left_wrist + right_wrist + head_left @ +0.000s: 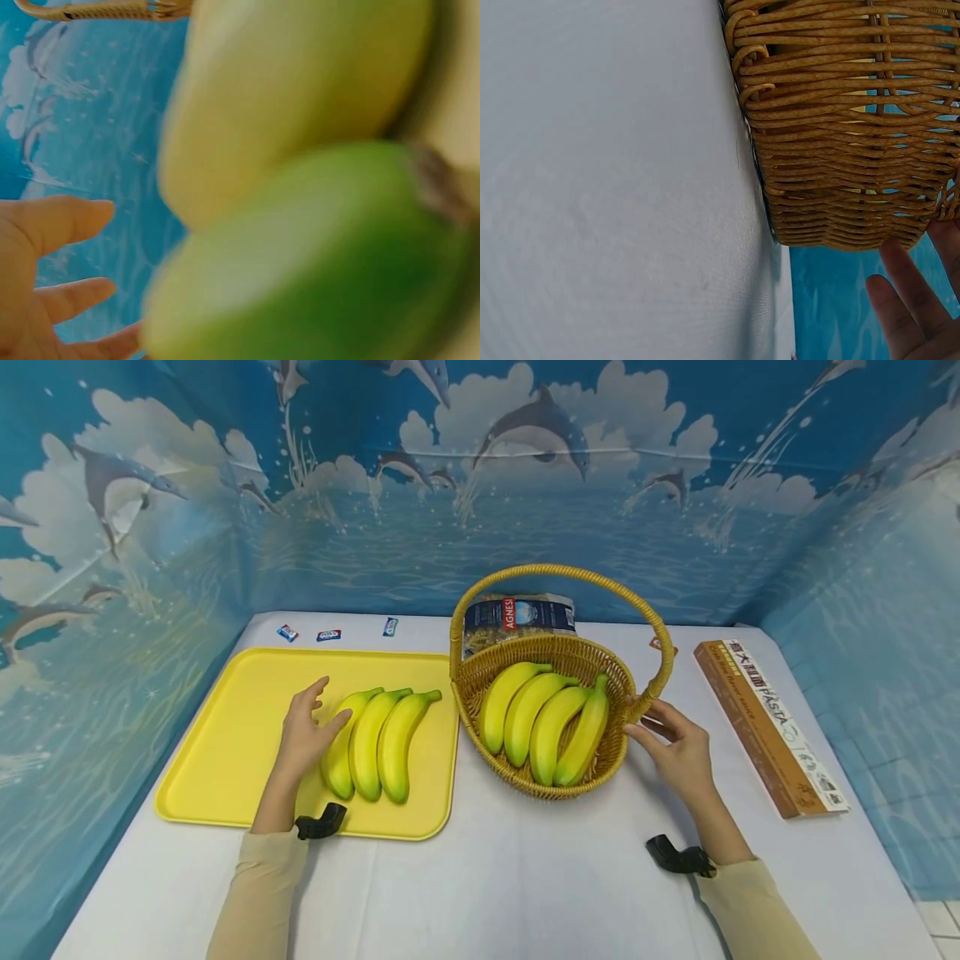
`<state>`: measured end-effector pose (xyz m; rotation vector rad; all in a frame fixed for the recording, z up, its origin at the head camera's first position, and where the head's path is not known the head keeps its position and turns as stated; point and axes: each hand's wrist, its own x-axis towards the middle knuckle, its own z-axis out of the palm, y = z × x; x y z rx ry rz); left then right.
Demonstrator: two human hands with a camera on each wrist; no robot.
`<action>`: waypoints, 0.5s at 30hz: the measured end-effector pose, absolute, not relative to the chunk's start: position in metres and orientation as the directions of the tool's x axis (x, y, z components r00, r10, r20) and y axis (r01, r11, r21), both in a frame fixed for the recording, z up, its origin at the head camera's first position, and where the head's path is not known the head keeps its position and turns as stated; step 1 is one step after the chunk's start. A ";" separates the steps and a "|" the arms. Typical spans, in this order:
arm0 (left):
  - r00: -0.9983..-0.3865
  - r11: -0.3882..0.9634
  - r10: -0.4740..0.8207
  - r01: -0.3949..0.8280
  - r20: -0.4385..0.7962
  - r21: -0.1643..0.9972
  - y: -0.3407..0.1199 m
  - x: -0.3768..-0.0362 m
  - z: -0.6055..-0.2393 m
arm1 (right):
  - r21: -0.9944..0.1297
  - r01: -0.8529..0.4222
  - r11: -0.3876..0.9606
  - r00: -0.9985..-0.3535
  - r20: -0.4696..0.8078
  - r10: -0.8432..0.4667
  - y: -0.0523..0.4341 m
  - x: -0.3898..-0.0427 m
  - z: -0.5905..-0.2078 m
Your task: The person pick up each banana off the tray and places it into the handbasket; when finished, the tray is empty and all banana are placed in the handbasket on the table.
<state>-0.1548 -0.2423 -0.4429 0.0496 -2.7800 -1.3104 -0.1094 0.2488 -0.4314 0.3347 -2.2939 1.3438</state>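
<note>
Head view, left to right: reaching with the left hand [306, 735] over the yellow tray [225, 752], fingers straight and relaxed, thumb just touching the nearest fruit of the banana bunch on the tray [375, 742], nothing gripped yet. Steadying the wicker basket [552, 785] on the white tablecloth [495, 877] with the right hand [675, 752], fingers extended against the rim near the handle's foot, not curled round it. Holding already a second banana bunch [545, 720] inside the basket, with a packet [517, 614] standing behind it. Lying well apart on the far right, a long pasta box [768, 727].

Judging the step as the approach to the tray bunch, before any grasp. Calling next, probably, for closing fingers round the bunch, lifting it clear of the tray's lip and over the basket rim. Left wrist view too blurred to confirm contact; only spread fingers [64, 221] beside fruit showing there.
</note>
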 end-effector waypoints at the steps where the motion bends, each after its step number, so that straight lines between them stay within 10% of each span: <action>1: -0.998 0.643 -0.050 -0.013 0.025 0.766 -0.244 -0.156 -0.446 | -0.759 -0.427 0.492 -0.866 0.500 0.021 0.249 -0.109 -0.432; 15: -1.000 0.768 0.004 -0.016 -0.030 0.640 -0.248 -0.162 -0.466 | -0.754 -0.434 0.493 -0.862 0.506 0.016 0.249 -0.109 -0.432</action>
